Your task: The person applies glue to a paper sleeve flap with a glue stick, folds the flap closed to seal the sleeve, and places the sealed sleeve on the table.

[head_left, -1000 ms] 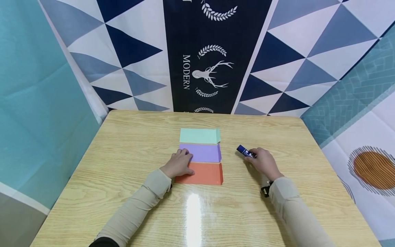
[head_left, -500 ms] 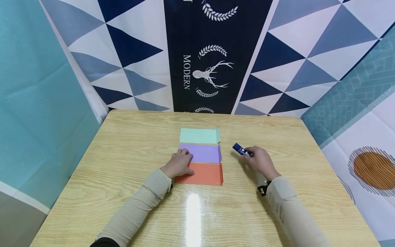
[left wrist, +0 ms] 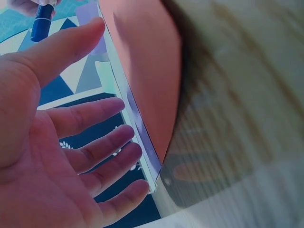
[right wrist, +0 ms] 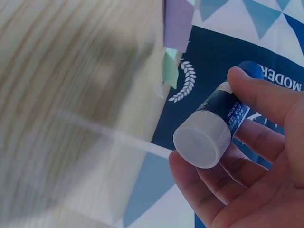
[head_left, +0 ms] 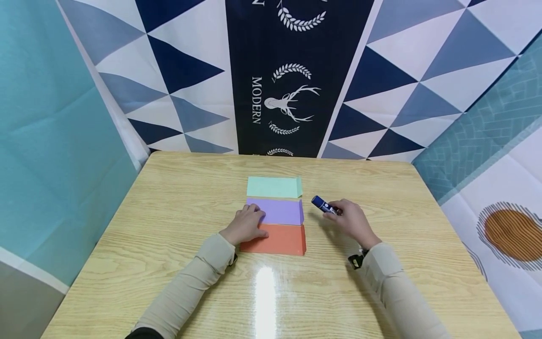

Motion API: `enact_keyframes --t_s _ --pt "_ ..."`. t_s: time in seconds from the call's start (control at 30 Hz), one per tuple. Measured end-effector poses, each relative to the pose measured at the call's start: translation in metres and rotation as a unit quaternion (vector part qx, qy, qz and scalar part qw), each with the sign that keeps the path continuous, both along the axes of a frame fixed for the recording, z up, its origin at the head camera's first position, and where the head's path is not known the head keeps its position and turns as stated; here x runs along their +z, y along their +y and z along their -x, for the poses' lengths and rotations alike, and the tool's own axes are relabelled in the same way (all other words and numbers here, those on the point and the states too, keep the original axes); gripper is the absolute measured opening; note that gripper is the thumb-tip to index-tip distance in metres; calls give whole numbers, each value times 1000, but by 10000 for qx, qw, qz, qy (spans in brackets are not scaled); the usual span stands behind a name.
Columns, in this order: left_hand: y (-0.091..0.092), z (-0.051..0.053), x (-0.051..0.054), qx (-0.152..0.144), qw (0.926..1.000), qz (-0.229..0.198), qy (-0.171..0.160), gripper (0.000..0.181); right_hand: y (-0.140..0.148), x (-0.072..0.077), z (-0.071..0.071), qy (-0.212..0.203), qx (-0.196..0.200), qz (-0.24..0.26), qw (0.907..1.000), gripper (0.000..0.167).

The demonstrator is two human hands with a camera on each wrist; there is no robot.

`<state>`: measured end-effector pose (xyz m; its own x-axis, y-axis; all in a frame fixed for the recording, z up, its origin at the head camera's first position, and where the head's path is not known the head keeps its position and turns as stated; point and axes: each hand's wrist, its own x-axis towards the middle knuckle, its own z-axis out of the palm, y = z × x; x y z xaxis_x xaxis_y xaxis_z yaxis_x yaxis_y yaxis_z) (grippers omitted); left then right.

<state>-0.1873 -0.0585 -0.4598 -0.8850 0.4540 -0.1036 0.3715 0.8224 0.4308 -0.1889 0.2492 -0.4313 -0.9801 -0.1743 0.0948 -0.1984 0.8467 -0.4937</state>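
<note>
Three paper strips lie in a row on the table, each with a folded flap at its right end: mint green at the back, purple in the middle, orange-red in front. The left hand rests over the left ends of the purple and orange-red strips. Its fingers look extended and spread in the left wrist view. In the right hand is a glue stick with a blue cap and white base, gripped between thumb and fingers. It is held tilted, to the right of the strips, cap end toward them.
The wooden table extends around the strips on all sides. A patterned cloth hangs behind its back edge, with more cloth at both sides. Bright light reflects off the tabletop in front of the strips.
The right hand has moved left with the glue stick, bringing it nearer the strips' flaps. The left hand has stayed in place on the strips.
</note>
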Motion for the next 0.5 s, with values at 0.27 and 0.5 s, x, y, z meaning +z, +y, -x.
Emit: enact_keyframes --t_s 0.27,0.5 --pt "1 2 1 46 9998 -90 144 60 -9 4 0 62 139 87 9998 39" --pt "1 3 2 93 9997 -92 186 57 -15 6 -2 -51 224 167 9996 39"
